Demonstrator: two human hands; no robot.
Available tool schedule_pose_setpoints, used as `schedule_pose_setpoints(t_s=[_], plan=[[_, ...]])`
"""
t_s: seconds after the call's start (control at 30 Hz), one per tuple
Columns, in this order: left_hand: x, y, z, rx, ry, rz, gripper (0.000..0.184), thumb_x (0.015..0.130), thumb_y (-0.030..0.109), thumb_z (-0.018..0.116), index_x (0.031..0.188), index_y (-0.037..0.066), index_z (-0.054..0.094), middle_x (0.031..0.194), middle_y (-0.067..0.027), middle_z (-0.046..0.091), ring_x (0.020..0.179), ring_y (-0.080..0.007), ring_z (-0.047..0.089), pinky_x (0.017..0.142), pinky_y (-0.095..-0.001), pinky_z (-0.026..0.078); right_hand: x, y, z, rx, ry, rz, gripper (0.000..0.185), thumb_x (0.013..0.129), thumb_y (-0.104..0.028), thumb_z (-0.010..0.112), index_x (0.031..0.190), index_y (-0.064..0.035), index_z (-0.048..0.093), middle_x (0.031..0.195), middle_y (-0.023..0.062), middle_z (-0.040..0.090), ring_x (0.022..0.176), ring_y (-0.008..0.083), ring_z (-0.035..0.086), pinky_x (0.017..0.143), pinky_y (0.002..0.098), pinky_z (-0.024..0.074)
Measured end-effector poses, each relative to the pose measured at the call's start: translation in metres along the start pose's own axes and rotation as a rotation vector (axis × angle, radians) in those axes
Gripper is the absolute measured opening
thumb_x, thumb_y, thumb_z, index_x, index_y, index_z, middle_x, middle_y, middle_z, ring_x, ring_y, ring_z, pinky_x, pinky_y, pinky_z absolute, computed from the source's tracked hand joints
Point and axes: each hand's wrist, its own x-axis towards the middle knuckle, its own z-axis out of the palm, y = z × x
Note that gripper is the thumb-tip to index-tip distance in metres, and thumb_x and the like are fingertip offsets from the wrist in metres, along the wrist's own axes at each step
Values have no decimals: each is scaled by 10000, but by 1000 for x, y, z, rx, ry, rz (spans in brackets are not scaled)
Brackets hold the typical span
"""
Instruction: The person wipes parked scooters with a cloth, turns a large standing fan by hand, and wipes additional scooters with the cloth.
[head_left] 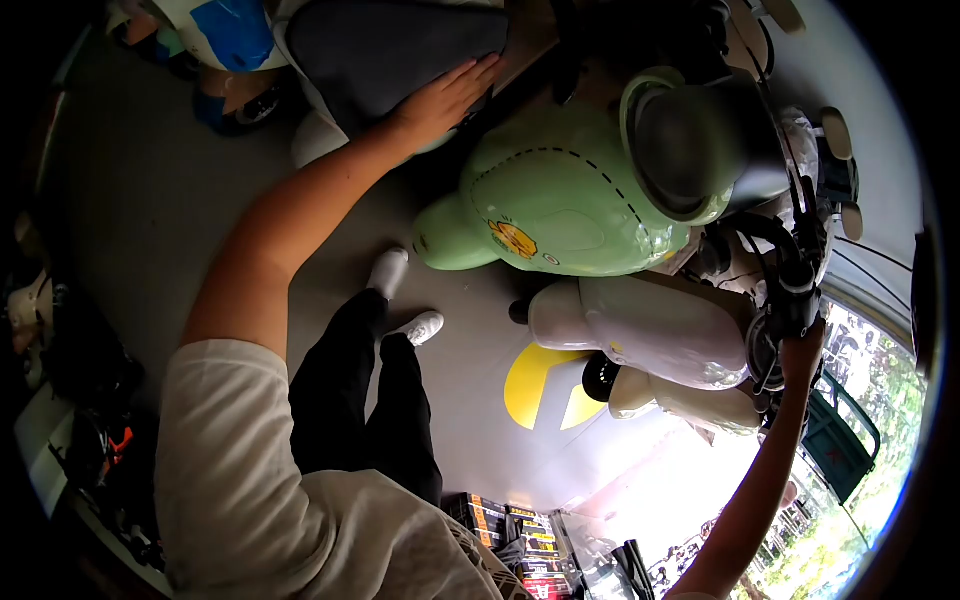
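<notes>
My left hand (455,98) lies flat on a dark grey scooter seat (385,60), fingers stretched out. My right hand (803,352) is wrapped around a black handlebar (795,285) at the right; its fingers are partly hidden. Between my arms is a glossy pale green scooter body (570,200) with a dashed black line and a yellow cartoon sticker (513,239). Below it in the picture is a pale pinkish-white scooter body (655,330). Which scooter the handlebar belongs to, I cannot tell.
A cream scooter part (690,400) sits past the pinkish-white one. Stacked boxes (530,545) stand near my right side. A yellow marking (540,385) is on the grey floor (470,410). Other scooters (240,95) stand at upper left. A bright doorway (850,380) opens at right.
</notes>
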Motion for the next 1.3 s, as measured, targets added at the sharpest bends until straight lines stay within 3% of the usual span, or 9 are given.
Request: schedule_pose_setpoints(t_s=[0.23, 0.43, 0.47, 0.6, 0.73, 0.83, 1.0, 1.13, 1.3], plan=[[-38, 33, 30, 100, 50, -7, 641, 1007, 396, 409, 1588, 149, 302, 1669, -17, 233, 1547, -192, 180, 1273, -403, 78, 0, 16, 5, 99, -19, -11, 405, 777, -88, 645, 1165, 7, 584, 1080, 213, 652, 1019, 394, 639, 917, 449, 491], [-96, 34, 48, -252, 91, -205, 692, 1011, 538, 433, 1608, 240, 253, 1677, 9, 197, 1535, -196, 208, 1260, -404, 128, -2, 11, 3, 142, -13, -42, 451, 782, -60, 633, 1225, -7, 563, 1110, 190, 658, 1038, 355, 644, 951, 416, 482], [-103, 39, 55, -248, 76, -205, 637, 950, 583, 549, 1518, 315, 445, 1608, -3, 336, 1513, -211, 239, 1208, -472, 159, -2, 11, 2, 162, -35, -36, 471, 779, -58, 639, 1241, -9, 560, 1122, 182, 659, 1051, 343, 644, 959, 413, 479], [-114, 64, 66, -498, 67, -409, 673, 867, 549, 681, 1468, 303, 502, 1593, -12, 329, 1418, -261, 294, 1086, -465, 306, -4, 27, 3, 172, -76, 15, 573, 779, -71, 670, 1334, -17, 535, 1198, 166, 654, 1114, 301, 634, 989, 400, 469], [-113, 95, 72, -572, 115, -554, 897, 855, 545, 711, 1560, 163, 309, 1666, -165, 72, 1469, -460, 139, 1086, -639, 261, -3, 46, 9, 218, -73, 20, 642, 795, -78, 677, 1407, -6, 498, 1251, 169, 642, 1152, 279, 624, 1017, 391, 461], [-104, 113, 74, -611, 178, -680, 953, 880, 556, 688, 1591, 137, 213, 1672, -203, -29, 1496, -502, 35, 1133, -673, 190, -2, 60, 8, 256, -90, 39, 655, 792, -84, 671, 1416, 0, 491, 1260, 175, 638, 1160, 274, 621, 1014, 396, 467], [-90, 102, 47, -788, 134, -899, 1179, 932, 604, 591, 1546, -21, -198, 1574, -383, -195, 1468, -588, -108, 1168, -686, 68, -7, 63, 8, 213, -101, 86, 626, 778, -105, 669, 1378, 8, 530, 1261, 167, 637, 1150, 263, 621, 1006, 393, 467], [-94, 93, 43, -1113, 104, -1123, 1116, 977, 590, 505, 1492, -174, -124, 1544, -444, -164, 1463, -605, -69, 1202, -611, 30, -8, 68, 7, 220, -61, 99, 591, 789, -109, 678, 1346, 25, 534, 1217, 162, 642, 1118, 259, 621, 1007, 398, 461], [-99, 58, 54, -1318, 202, -1340, 1056, 998, 618, 417, 1508, -165, -75, 1576, -415, -88, 1506, -517, -15, 1221, -559, 50, -10, 79, 9, 165, -64, 131, 524, 802, -114, 695, 1276, 50, 544, 1143, 165, 641, 1079, 273, 623, 991, 400, 466]])
